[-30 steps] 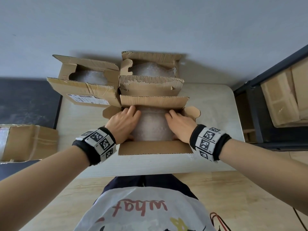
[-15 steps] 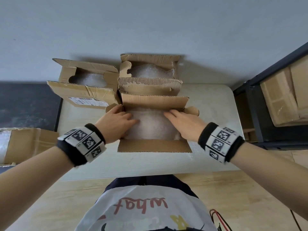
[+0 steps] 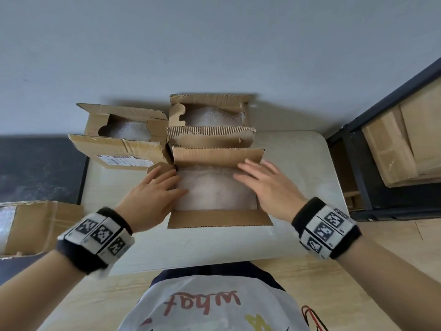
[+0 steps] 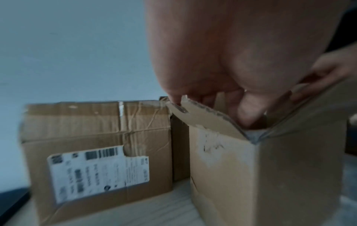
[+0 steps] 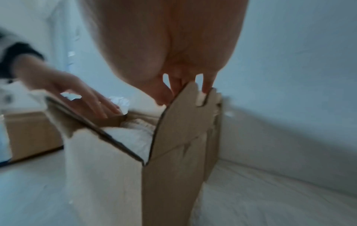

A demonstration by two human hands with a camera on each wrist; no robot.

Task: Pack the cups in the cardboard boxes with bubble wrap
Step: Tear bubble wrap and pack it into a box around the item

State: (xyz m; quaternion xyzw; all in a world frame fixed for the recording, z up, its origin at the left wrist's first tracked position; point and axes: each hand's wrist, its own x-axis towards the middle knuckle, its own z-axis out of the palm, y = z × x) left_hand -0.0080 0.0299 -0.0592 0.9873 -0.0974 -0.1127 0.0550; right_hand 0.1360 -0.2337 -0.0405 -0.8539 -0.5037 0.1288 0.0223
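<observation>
The nearest open cardboard box [image 3: 219,218] stands at the table's middle, filled with bubble wrap [image 3: 214,189]; no cup shows. My left hand [image 3: 167,185] lies flat over the box's left flap and the edge of the wrap, fingers straight. My right hand [image 3: 253,173] hovers with spread fingers over the right side of the box. In the left wrist view my left hand's fingers [image 4: 247,110] reach in behind the left flap. The right wrist view shows my right hand's fingertips [image 5: 206,88] touching the top of the upright right flap [image 5: 183,122].
Two more open boxes with bubble wrap stand behind: a labelled one [image 3: 119,149] at back left and one [image 3: 210,137] straight behind. A taped box [image 3: 38,225] sits off the table's left. A dark shelf [image 3: 358,163] holding cardboard is on the right. The wall is close behind.
Both hands have come off the middle of the bubble wrap and moved outward to the box's sides; the right hand has lifted and spread its fingers.
</observation>
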